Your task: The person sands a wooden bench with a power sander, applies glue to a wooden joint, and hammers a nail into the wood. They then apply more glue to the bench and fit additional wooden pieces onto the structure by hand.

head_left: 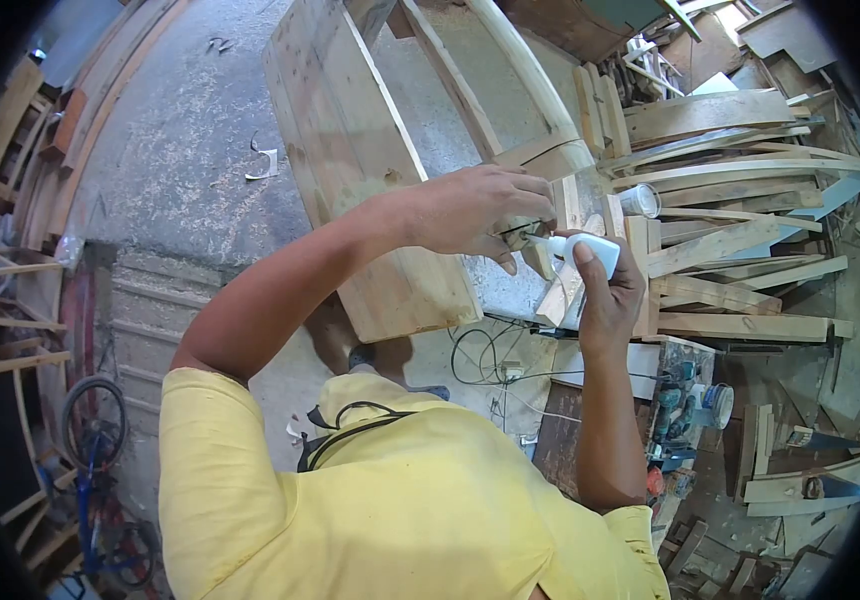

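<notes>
Yellow shirt (400, 500) nearest; my right hand (610, 300) wraps the glue bottle (595, 250), left hand (475, 210) pinches a wood piece (542, 262) (gluing seems underway, fitting not yet done).

Both arms are bare below short yellow sleeves and raised in front of the chest. The left arm reaches forward, bent at the elbow and nearly level. The left hand (475, 210) is palm down, fingers curled and thumb tucked under, pinching a wood piece (542, 258). The right forearm stands almost upright. The right hand (605, 295) is wrapped around a bottle (595, 248), thumb pressed on its side, just beside the left fingertips.
</notes>
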`<state>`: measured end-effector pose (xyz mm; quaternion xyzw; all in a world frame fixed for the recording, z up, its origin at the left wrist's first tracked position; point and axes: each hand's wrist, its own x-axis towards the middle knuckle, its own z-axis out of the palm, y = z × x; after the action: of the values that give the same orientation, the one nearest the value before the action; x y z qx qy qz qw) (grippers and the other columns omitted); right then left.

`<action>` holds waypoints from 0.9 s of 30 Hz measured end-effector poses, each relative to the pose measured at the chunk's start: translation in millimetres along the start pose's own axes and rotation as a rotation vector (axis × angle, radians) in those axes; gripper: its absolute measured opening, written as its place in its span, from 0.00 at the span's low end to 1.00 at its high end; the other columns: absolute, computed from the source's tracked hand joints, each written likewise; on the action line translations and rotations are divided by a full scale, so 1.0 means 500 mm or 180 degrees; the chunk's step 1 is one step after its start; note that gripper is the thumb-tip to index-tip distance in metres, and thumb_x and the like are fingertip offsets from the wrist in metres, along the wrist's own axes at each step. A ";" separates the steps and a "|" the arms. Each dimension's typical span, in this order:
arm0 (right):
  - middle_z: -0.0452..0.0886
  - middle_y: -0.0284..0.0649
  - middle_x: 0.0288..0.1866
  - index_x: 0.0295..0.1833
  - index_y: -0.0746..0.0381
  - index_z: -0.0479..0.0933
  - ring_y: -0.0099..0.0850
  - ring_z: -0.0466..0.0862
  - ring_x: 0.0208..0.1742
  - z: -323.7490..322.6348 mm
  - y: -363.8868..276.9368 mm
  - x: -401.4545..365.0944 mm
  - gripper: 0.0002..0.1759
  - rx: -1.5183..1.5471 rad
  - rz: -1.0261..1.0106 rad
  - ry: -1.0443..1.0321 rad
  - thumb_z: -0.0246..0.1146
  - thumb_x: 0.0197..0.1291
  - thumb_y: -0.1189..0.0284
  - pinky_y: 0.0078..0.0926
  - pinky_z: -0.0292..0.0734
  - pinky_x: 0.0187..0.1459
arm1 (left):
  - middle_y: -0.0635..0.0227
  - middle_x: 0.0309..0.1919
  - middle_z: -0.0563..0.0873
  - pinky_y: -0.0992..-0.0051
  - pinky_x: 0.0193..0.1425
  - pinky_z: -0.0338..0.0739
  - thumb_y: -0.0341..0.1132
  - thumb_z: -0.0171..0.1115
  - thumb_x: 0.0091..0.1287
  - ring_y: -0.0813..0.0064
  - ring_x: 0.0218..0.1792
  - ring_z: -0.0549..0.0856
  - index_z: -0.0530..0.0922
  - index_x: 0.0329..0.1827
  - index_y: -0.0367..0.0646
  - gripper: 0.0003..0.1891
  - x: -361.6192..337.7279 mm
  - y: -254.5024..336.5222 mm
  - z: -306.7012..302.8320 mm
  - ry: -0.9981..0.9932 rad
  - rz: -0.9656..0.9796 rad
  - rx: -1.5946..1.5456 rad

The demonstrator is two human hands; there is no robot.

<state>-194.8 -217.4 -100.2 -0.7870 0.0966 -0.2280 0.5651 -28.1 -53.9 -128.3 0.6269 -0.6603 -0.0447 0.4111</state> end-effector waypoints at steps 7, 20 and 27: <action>0.88 0.41 0.43 0.47 0.68 0.83 0.24 0.84 0.44 -0.004 0.001 -0.002 0.13 -0.0151 0.0063 -0.0011 0.66 0.69 0.68 0.23 0.78 0.50 | 0.63 0.57 0.81 0.59 0.65 0.74 0.34 0.78 0.51 0.56 0.60 0.79 0.78 0.58 0.41 0.29 0.000 0.005 -0.001 -0.0031 -0.0025 -0.0010; 0.84 0.38 0.39 0.51 0.64 0.80 0.28 0.84 0.41 -0.042 0.058 -0.060 0.12 0.3018 0.1060 0.0493 0.64 0.72 0.66 0.32 0.81 0.44 | 0.64 0.64 0.78 0.61 0.71 0.72 0.30 0.79 0.50 0.59 0.67 0.77 0.78 0.63 0.46 0.33 0.002 0.028 0.000 -0.0003 -0.0239 -0.0146; 0.84 0.36 0.39 0.51 0.62 0.79 0.27 0.83 0.40 -0.119 0.110 -0.090 0.10 0.3063 0.1000 0.0850 0.66 0.71 0.68 0.30 0.81 0.44 | 0.54 0.72 0.68 0.62 0.75 0.67 0.35 0.83 0.51 0.58 0.72 0.71 0.62 0.77 0.44 0.50 -0.029 0.029 0.123 0.1893 -0.0761 -0.0783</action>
<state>-256.6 -268.1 -147.5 -0.3785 0.1691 -0.2574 0.8729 -78.1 -66.4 -167.4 0.6311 -0.4232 0.0128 0.6499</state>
